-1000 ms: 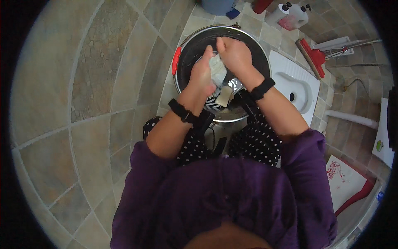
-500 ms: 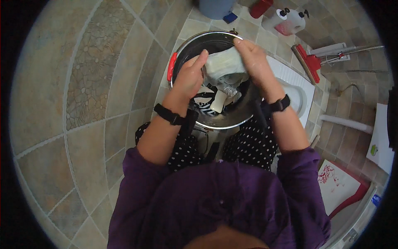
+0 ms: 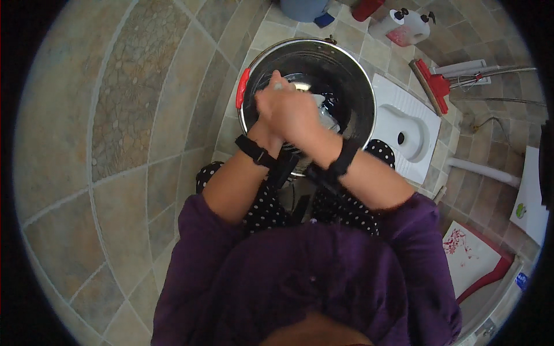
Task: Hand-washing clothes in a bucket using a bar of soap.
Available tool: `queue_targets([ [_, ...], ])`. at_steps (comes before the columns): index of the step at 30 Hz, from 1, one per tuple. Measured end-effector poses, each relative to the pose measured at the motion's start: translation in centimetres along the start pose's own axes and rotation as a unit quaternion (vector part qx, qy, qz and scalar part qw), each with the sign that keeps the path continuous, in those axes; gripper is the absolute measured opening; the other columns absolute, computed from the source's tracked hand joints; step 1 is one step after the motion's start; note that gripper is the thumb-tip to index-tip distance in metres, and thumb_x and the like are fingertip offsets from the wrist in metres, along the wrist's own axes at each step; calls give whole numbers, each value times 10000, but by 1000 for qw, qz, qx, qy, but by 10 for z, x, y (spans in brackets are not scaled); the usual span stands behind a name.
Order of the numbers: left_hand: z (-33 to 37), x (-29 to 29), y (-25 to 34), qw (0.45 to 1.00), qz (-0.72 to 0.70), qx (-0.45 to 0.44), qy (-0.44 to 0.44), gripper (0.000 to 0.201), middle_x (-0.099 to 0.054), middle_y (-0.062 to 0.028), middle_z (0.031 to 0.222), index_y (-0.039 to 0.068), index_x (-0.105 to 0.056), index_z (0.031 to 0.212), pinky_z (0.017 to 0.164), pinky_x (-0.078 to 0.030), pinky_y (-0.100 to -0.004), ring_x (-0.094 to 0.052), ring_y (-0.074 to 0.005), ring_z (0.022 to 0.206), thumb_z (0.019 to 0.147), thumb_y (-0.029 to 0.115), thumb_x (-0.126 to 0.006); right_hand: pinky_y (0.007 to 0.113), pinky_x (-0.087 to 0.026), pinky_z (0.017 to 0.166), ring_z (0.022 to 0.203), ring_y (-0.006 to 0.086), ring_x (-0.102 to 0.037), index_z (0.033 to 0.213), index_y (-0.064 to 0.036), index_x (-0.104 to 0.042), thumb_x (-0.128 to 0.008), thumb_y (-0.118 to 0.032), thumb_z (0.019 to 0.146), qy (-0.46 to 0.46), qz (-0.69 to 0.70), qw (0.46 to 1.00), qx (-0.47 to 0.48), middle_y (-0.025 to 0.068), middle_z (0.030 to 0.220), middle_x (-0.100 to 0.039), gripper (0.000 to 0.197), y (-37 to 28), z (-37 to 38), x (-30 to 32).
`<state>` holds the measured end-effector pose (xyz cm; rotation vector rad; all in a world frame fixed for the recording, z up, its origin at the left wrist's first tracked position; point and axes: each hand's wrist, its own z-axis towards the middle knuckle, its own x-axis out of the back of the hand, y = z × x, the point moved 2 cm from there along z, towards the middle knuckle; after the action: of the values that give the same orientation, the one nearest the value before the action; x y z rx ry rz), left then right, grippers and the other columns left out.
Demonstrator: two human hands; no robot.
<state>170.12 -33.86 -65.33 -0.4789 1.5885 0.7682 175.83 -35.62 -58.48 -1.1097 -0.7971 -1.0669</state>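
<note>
My hands are pressed together over the left part of a round metal bucket with a red grip on its handle. My right hand is closed and crosses over my left hand, hiding most of its fingers. Bunched between them is a pale, wet-looking cloth, part of which hangs out beside my right hand into the bucket. Dark, shiny contents lie below. Striped black-and-white fabric shows partly under my wrists.
A white squat toilet is set into the tiled floor to the right. Beyond it stand a red squeegee and pump bottles. A blue-grey bucket is at the far edge. A tiled wall rises on the left.
My hands were apart with the cloth spread between them. They have come together, the right moving left over the left, and the cloth is now bunched. Motion blurs the right hand.
</note>
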Motion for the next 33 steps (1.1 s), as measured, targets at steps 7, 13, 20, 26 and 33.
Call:
queue_targets([
  [7,7,-29,6,975,45,7,216,321,-612,-70,1009,101,-560,1059,756,-487,-360,-589,-196,923,934,372,-444,465,-483,587,653,361,-604,732,-85,-623,-466,-338,879,9,48,999,-18,174,673,-608,332,-16,7,51],
  [13,6,-79,-8,953,100,9,287,365,-613,-60,1006,83,-549,1067,750,-492,-365,-602,-199,884,957,389,-383,482,-476,613,672,386,-596,736,-81,-615,-477,-314,872,-25,17,990,-136,193,707,-611,303,35,26,52],
  [20,2,-53,1,994,39,7,106,375,-604,-54,827,110,-554,924,655,-485,-356,-599,-184,743,963,421,-348,461,-498,612,694,357,-623,738,-63,-628,-494,-273,843,-6,49,996,-76,182,730,-630,271,18,14,41],
  [26,4,-33,8,991,-84,4,-103,358,-600,-11,797,109,-558,923,594,-480,-328,-598,-158,726,946,432,-407,442,-456,526,572,301,-593,755,-42,-589,-481,-275,871,-41,-15,999,-24,137,644,-599,282,-17,-3,26],
  [33,9,-60,-5,976,43,1,213,373,-596,-15,813,123,-560,904,613,-478,-363,-591,-174,701,954,439,-367,469,-477,600,668,365,-600,751,-85,-605,-480,-284,867,9,19,999,-24,172,703,-608,263,13,14,45],
])
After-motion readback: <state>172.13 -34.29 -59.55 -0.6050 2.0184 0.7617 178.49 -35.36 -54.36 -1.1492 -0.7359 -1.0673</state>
